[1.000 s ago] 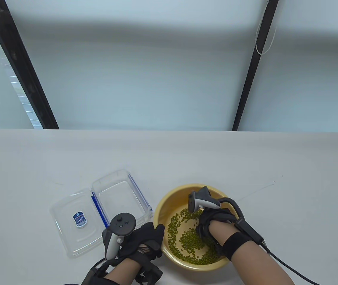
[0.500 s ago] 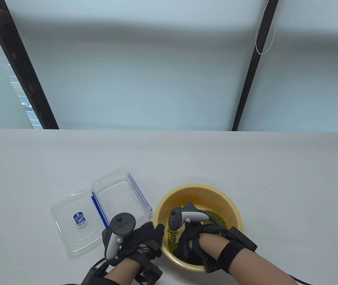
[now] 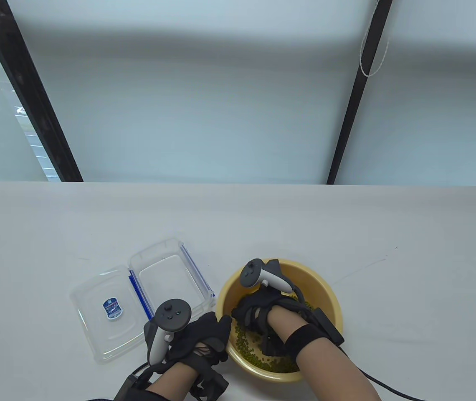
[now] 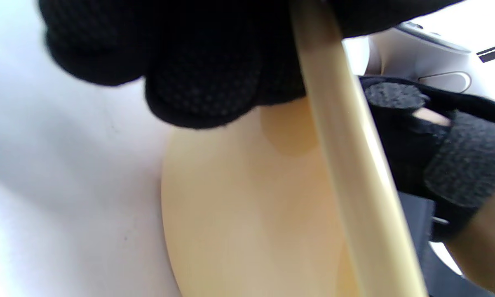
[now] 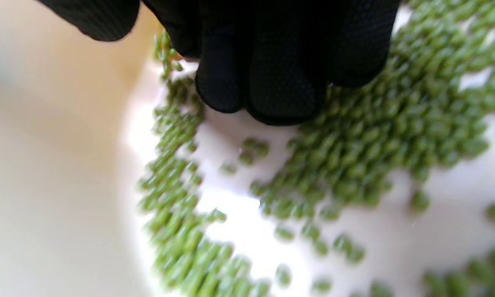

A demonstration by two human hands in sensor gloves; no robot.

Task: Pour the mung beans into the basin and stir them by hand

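A yellow basin (image 3: 330, 294) stands near the table's front edge with green mung beans (image 3: 249, 347) spread over its bottom. My left hand (image 3: 220, 325) grips the basin's left rim, thumb over the edge. In the left wrist view its fingers (image 4: 202, 82) lie against the outer wall of the basin (image 4: 251, 206). My right hand (image 3: 251, 314) is down inside the basin on its left side. In the right wrist view its fingers (image 5: 272, 86) touch the bottom among the blurred beans (image 5: 354, 156), near the basin wall (image 5: 45, 165).
An empty clear plastic container with a blue seal (image 3: 170, 276) sits left of the basin. Its clear lid (image 3: 104, 315) with a small sticker lies flat beside it. A black cable (image 3: 388, 386) trails from my right wrist.
My right hand has swept from the basin's right side round the near side to its left, pushing the beans along. The left hand has kept its hold on the rim.
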